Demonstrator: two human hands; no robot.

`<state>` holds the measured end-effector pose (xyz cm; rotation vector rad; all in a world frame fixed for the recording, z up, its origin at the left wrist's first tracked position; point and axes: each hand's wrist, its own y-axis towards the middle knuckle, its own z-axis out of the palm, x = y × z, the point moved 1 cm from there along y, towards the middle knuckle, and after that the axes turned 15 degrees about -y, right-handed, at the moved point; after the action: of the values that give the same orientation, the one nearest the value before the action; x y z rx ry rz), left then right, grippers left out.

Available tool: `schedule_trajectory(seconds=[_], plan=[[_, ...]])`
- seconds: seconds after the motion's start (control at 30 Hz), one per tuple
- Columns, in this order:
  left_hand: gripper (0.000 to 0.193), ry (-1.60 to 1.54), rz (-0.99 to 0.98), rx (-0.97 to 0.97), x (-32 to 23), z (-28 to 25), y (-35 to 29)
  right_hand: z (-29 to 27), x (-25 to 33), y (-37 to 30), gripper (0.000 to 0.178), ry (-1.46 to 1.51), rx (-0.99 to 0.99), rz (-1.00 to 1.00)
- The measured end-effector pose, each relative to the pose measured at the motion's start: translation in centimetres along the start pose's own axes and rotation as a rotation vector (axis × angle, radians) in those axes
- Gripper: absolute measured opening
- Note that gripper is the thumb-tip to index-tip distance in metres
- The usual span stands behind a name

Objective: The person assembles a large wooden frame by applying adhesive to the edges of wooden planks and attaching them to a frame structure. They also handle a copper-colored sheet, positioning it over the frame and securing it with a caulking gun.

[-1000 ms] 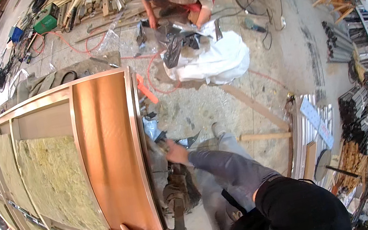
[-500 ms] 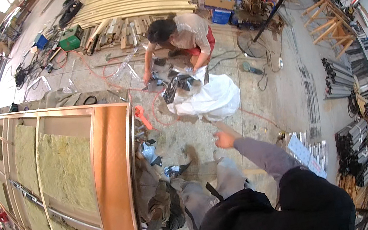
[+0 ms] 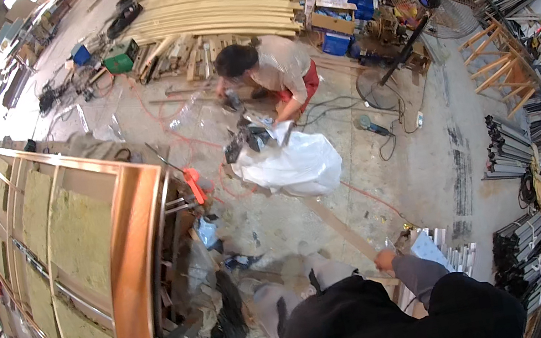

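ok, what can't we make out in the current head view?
- Left hand: out of frame in the head view.
- Right hand: head view, too small to tell if it touches the plank or grips anything.
- Copper strip: head view, near end cut off by the lower edge.
- White bundle: head view, inside hidden by its own cover.

head camera | wide fisheye | faces down and forward | floor [image 3: 422,164] well below

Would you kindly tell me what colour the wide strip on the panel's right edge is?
The strip is shiny copper-orange, best seen in the head view.
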<state>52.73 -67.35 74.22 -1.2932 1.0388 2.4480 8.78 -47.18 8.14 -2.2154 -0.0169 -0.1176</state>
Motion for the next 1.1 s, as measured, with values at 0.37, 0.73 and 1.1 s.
schedule_trajectory(seconds=[0.37, 0.73, 1.1], plan=[[0.080, 0.137, -0.691, -0.869, 18.4, -16.8, -29.7, -16.2, 12.3, 5.7, 0.053, 1.364, 0.136, 0.252], [0.033, 0.998, -1.174, -0.196, 21.7, -21.4, -75.9, -29.1, 22.7, 0.8, 0.056, 0.944, -0.423, -0.048], [0.015, 1.452, -0.913, 0.051, 26.4, -27.8, -70.8, 9.3, 15.0, -6.5, 0.056, 0.136, 0.049, 0.302]])
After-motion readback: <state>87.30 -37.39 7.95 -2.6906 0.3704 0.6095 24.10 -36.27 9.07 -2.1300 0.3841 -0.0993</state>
